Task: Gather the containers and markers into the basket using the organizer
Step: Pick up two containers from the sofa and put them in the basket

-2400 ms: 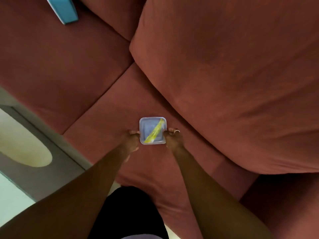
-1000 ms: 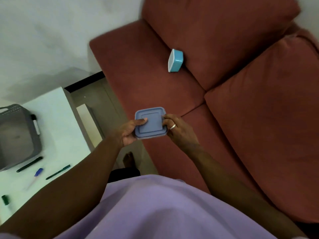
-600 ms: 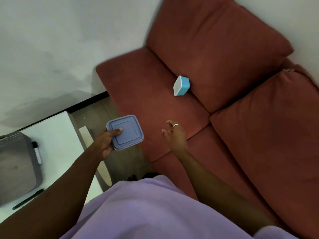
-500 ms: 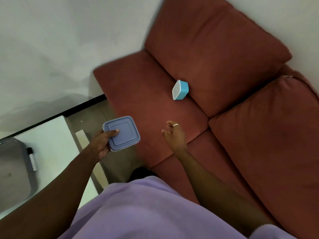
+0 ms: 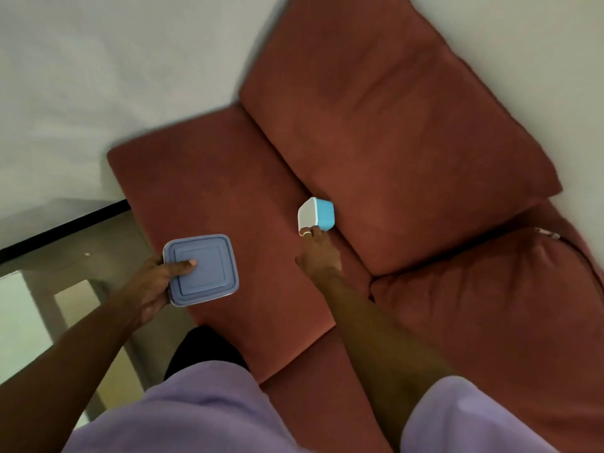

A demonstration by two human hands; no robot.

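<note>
My left hand (image 5: 153, 286) grips a square container with a lavender-blue lid (image 5: 201, 270), thumb on top, held over the front edge of the sofa seat. A small blue container with a white lid (image 5: 316, 214) lies tipped on its side on the seat, against the back cushion. My right hand (image 5: 318, 255) is stretched out to it, fingertips touching its lower edge, fingers not closed around it. The basket and markers are out of view.
The red-brown sofa (image 5: 212, 197) fills the middle and right, with back cushions (image 5: 392, 132) behind the blue container. A white table corner (image 5: 19, 322) shows at the left edge, with grey floor (image 5: 81, 246) between it and the sofa. A white wall is above.
My right hand let go of the lavender-lidded container and reached forward to the blue one. My left hand keeps the container. The view swung right, and the basket and markers left the frame.
</note>
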